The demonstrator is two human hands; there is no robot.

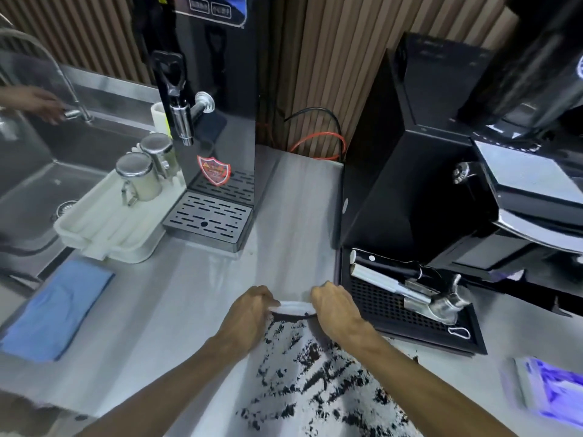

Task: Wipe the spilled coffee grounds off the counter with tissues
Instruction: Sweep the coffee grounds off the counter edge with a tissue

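Coffee grounds [318, 370] lie loose on the grey counter [176, 310], scattered in dark streaks and clumps between the two forearms. At the left a white draining tray [104, 228] holds two steel mugs [138, 176], standing close together with their flat shiny ends up. At the right a black perforated tray [394, 313] holds a metal coffee-machine handle [444, 302], a black-handled tool [388, 263] and a white stick [378, 277] lying side by side. A white tissue [293, 308] is stretched between the hands at the far edge of the spill: the left hand [249, 313] pinches one end and the right hand [334, 307] pinches the other, fingers curled, knuckles up. A thin dark line of grounds sits right against the tissue's near edge — the rest of the spill lies on the near side of it. The black tray is just beside the right hand, and a blue cloth [60, 310] lies well to the left. Beyond the hands a black hot-water dispenser [214, 121] stands with its slotted drip grille [208, 220] next to the draining tray, and a large black coffee machine [441, 152] rises at the right. Far left, another person's hand [34, 104] touches the tap [72, 111] over a steel sink [28, 197]. A blurred purple-and-white packet [552, 389] lies at the right edge.
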